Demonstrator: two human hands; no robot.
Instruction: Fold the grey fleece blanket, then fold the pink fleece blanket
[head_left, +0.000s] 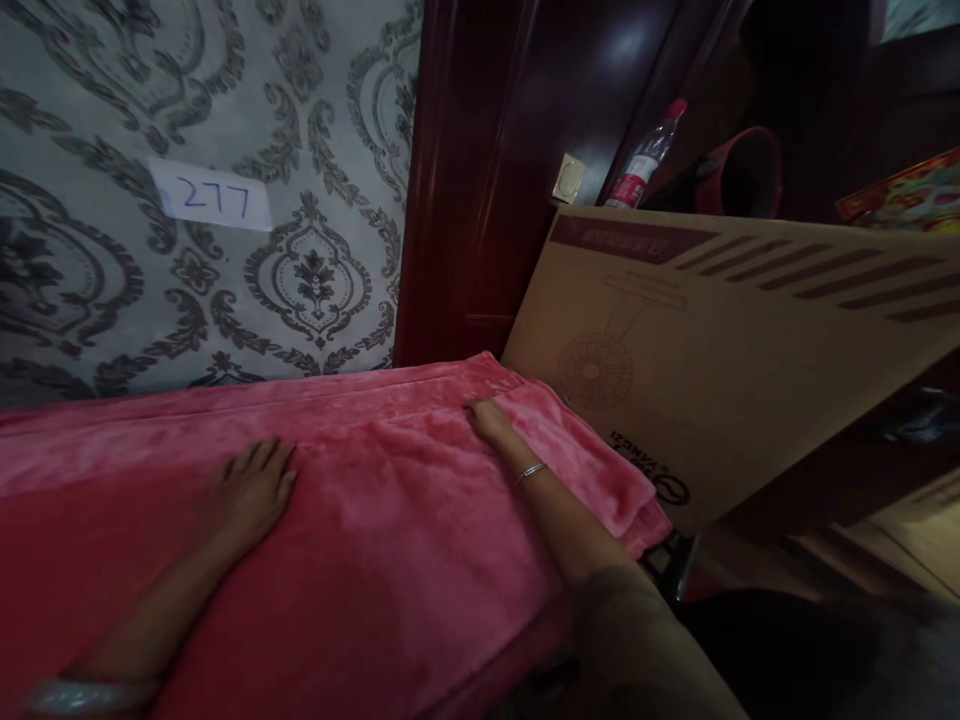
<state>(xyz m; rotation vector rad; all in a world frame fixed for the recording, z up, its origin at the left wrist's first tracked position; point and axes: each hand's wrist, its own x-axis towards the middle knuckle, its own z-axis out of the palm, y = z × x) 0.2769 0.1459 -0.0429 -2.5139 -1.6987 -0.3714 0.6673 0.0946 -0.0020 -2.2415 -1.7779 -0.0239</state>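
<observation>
A pink plush blanket (pixel 420 510) is spread in front of me, with a folded layer along the wall side. On its left part my left hand (pixel 253 490) lies palm down, fingers stretched out, a pale bangle on that wrist. Farther right, my right hand (pixel 489 420) has its fingers curled down into the blanket by the fold line near the far corner. A thin silver bracelet (pixel 531 471) circles my right wrist. The right fingertips are partly hidden in the fabric.
A large cardboard box (pixel 697 340) leans against the blanket's right end. Behind its top edge stand a red-capped bottle (pixel 636 175) and a round reddish container (pixel 742 175). Patterned wallpaper (pixel 315 280) bears a paper marked 277 (pixel 214 197), beside a dark red door (pixel 465 220).
</observation>
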